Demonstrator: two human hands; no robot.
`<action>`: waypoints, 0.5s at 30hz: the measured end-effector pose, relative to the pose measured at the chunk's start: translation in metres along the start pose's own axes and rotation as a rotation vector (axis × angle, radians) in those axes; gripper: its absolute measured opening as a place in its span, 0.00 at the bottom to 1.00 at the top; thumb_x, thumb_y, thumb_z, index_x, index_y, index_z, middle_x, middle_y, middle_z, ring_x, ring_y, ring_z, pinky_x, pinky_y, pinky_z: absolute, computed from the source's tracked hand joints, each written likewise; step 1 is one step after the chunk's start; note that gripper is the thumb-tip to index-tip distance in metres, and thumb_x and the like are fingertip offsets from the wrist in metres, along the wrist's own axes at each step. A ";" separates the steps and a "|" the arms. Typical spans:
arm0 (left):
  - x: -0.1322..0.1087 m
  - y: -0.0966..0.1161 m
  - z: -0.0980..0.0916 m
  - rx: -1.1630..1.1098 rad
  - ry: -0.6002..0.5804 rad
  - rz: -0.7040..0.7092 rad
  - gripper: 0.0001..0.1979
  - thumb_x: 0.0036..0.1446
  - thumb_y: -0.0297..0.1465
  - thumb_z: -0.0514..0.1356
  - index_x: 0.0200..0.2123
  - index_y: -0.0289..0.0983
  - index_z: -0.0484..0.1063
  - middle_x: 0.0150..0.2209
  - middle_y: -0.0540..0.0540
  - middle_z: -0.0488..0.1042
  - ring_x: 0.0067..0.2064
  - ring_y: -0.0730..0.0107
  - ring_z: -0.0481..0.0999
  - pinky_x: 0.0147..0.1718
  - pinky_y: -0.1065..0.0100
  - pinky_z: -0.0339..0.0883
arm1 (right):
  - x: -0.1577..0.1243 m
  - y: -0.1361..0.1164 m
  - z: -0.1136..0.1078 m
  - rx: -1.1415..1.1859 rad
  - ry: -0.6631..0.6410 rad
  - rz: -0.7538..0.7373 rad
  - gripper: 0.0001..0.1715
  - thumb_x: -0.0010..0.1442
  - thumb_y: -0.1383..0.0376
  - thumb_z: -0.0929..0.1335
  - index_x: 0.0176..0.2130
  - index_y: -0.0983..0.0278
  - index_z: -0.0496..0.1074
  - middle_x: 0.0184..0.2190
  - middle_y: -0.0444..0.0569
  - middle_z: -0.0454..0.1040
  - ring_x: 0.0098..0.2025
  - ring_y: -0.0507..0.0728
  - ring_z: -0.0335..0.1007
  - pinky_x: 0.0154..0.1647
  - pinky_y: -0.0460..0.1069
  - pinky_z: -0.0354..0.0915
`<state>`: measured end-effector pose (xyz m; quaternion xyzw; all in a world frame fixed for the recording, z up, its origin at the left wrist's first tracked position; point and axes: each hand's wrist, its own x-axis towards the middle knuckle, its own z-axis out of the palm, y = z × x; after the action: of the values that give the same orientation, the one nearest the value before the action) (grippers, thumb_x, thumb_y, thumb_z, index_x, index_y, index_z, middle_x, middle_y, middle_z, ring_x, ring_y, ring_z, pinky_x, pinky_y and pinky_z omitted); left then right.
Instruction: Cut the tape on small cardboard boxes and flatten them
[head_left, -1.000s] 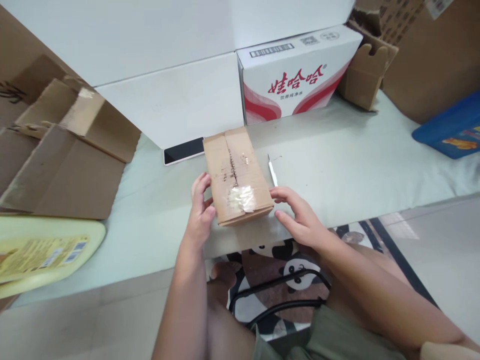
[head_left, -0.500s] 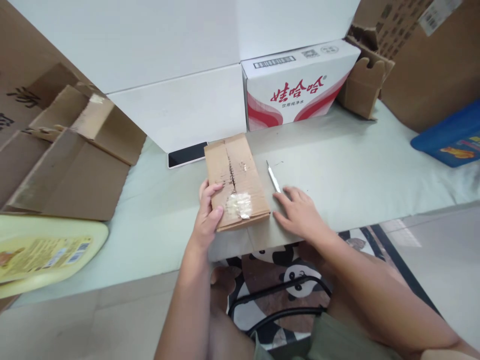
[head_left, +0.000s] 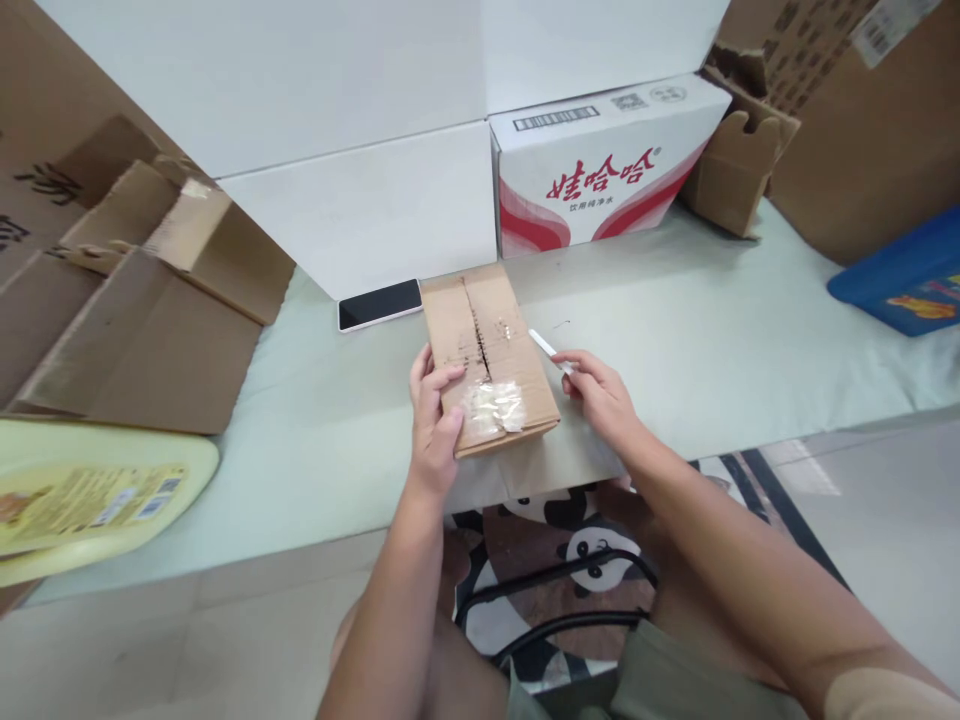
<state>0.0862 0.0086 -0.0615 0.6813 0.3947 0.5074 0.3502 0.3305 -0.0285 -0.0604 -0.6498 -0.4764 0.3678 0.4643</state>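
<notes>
A small cardboard box (head_left: 489,345) rests on the pale green cloth, its top marked by a dark, ragged seam and a patch of shiny clear tape. My left hand (head_left: 437,420) grips the box's near left side, thumb and fingers on the top and the edge. Just right of the box, my right hand (head_left: 598,393) is closed around a slim, whitish craft knife (head_left: 543,343). The knife's far end points up and left toward the box and is apart from the tape. Part of its handle is hidden by my fingers.
A phone (head_left: 381,305) lies behind the box. White cartons (head_left: 367,210) and a red-and-white water carton (head_left: 607,185) stand along the back. Cardboard boxes (head_left: 150,330) and a yellow container (head_left: 105,490) are at left, a blue package (head_left: 900,280) at right.
My right hand has picked up the craft knife from the cloth, and its tip has swung left. The cardboard box has shifted slightly right with my left hand on it.
</notes>
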 end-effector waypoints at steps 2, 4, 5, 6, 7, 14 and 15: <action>-0.002 0.005 0.006 0.033 0.020 -0.001 0.22 0.64 0.51 0.55 0.53 0.45 0.73 0.71 0.40 0.58 0.76 0.44 0.54 0.72 0.42 0.55 | 0.001 -0.003 0.001 0.165 0.054 -0.084 0.20 0.59 0.57 0.62 0.45 0.61 0.75 0.23 0.41 0.68 0.27 0.54 0.64 0.33 0.50 0.64; -0.004 0.009 0.010 0.058 0.035 -0.011 0.20 0.64 0.47 0.55 0.53 0.44 0.73 0.70 0.40 0.59 0.76 0.44 0.54 0.71 0.42 0.56 | 0.000 -0.009 0.000 0.212 0.120 -0.189 0.18 0.59 0.55 0.66 0.45 0.61 0.75 0.24 0.41 0.68 0.27 0.53 0.64 0.32 0.50 0.64; -0.005 0.010 0.011 0.066 0.042 -0.012 0.19 0.64 0.46 0.55 0.53 0.44 0.73 0.70 0.40 0.60 0.76 0.45 0.54 0.71 0.42 0.56 | -0.001 -0.012 0.000 0.208 0.150 -0.241 0.18 0.59 0.54 0.68 0.45 0.60 0.75 0.25 0.41 0.69 0.27 0.52 0.64 0.31 0.49 0.65; -0.006 0.011 0.012 0.074 0.051 -0.011 0.19 0.64 0.45 0.55 0.53 0.44 0.73 0.70 0.40 0.60 0.76 0.45 0.54 0.71 0.42 0.57 | -0.003 -0.015 0.000 0.190 0.178 -0.290 0.18 0.58 0.54 0.70 0.44 0.60 0.75 0.25 0.40 0.70 0.26 0.52 0.64 0.30 0.49 0.64; -0.006 0.012 0.013 0.080 0.058 -0.007 0.19 0.64 0.45 0.54 0.53 0.44 0.73 0.69 0.40 0.61 0.76 0.45 0.54 0.71 0.43 0.57 | -0.004 -0.017 -0.001 0.165 0.210 -0.334 0.17 0.58 0.54 0.72 0.44 0.60 0.75 0.25 0.40 0.69 0.25 0.51 0.63 0.28 0.48 0.64; -0.011 0.014 0.023 0.091 0.112 0.023 0.19 0.67 0.45 0.51 0.53 0.43 0.73 0.69 0.40 0.61 0.76 0.47 0.55 0.72 0.43 0.54 | -0.027 -0.026 -0.019 -0.015 0.457 -0.567 0.12 0.64 0.56 0.74 0.37 0.60 0.72 0.20 0.38 0.70 0.18 0.50 0.66 0.19 0.46 0.59; -0.011 0.014 0.024 0.098 0.113 0.024 0.20 0.68 0.45 0.51 0.53 0.43 0.73 0.69 0.39 0.61 0.76 0.47 0.55 0.71 0.43 0.55 | -0.033 -0.027 -0.023 -0.018 0.468 -0.600 0.12 0.65 0.56 0.74 0.37 0.60 0.71 0.19 0.39 0.72 0.18 0.50 0.67 0.18 0.46 0.60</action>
<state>0.1096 -0.0092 -0.0597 0.6725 0.4299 0.5296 0.2873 0.3352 -0.0628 -0.0269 -0.5520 -0.5298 0.0529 0.6417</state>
